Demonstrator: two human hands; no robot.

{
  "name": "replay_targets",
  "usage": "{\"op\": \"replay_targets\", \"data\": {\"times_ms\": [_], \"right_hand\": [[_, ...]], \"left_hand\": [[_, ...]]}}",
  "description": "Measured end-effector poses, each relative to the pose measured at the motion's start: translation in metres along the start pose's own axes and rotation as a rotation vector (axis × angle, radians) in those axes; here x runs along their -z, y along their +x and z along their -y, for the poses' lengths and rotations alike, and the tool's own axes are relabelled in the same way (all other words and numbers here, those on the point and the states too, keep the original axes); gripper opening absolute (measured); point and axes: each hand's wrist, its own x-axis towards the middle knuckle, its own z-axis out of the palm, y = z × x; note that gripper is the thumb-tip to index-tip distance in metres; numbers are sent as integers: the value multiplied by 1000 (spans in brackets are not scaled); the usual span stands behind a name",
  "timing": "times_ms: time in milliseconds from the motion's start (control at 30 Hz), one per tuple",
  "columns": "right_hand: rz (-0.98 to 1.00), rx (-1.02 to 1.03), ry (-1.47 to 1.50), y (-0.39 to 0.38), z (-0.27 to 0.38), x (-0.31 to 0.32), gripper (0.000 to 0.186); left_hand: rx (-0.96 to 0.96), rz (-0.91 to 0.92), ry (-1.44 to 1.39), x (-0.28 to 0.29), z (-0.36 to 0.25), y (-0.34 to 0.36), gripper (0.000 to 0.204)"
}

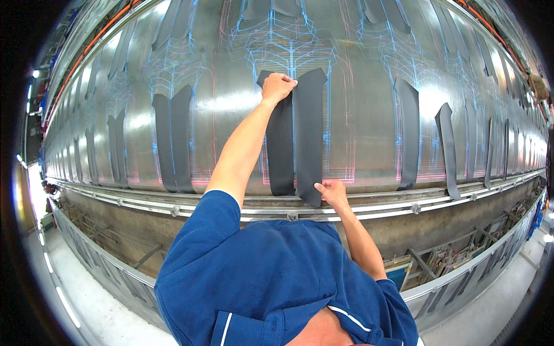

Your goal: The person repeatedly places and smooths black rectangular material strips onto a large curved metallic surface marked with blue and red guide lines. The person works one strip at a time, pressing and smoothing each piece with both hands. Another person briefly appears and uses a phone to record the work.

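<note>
My left hand (279,86) is closed at the top of a pair of long dark grey fabric strips, fingertips at the inner edge of the right strip (309,132); it partly covers the left strip (280,147). My right hand (328,190) pinches that right strip near its bottom corner, at the table's near edge. The two strips lie side by side, pointed at the top, over blue and pink printed lines on the metal table (363,127).
More grey strips (173,141) lie in rows to left and right, some (447,150) hanging over the near rail (375,210). Below the rail runs a trough with boards and struts (456,248). An orange line (485,20) runs along the far side.
</note>
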Motion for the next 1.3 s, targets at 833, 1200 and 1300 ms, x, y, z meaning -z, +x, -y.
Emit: {"op": "replay_targets", "data": {"times_ms": [833, 1200, 1300], "right_hand": [[-3, -20, -66, -8, 2, -5, 35], [-65, -139, -156, -17, 25, -2, 40], [-55, -153, -120, -18, 26, -1, 41]], "left_hand": [[36, 24, -59, 2, -6, 0, 29], [39, 38, -90, 0, -1, 4, 25], [43, 33, -74, 0, -1, 4, 25]]}}
